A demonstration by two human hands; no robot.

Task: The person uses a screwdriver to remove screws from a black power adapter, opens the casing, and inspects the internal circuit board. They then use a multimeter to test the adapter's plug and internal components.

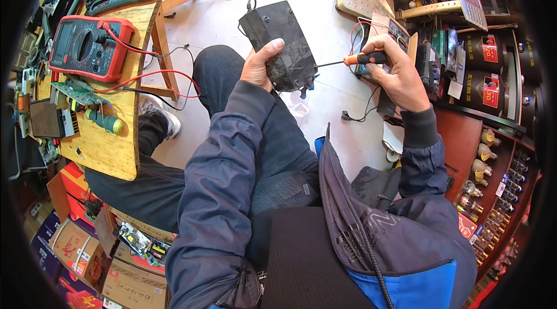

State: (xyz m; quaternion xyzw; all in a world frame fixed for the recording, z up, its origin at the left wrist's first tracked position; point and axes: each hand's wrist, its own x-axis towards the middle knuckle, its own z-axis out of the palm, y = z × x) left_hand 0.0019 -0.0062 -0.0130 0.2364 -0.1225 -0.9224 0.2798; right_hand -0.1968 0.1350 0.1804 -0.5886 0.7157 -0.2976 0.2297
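My left hand (264,65) is closed round the lower left part of a flat black box (281,39), its thumb lying on the upper face. Several small screws show on that face, and a short cable loops out at the box's far left corner. Something blue sticks out at the near end. In my right hand (400,74) is a screwdriver (362,59) with an orange and black handle. Its thin shaft points left, and the tip meets the box's right edge near a corner. Whether the tip sits in a screw is too small to tell.
On the wooden bench (110,149) at left lie a red multimeter (87,48) with test leads, a green circuit board (75,93) and tools. Open cardboard boxes (81,248) stand lower left. Shelves with small parts (493,210) and a hammer-like wooden handle (429,9) are at right.
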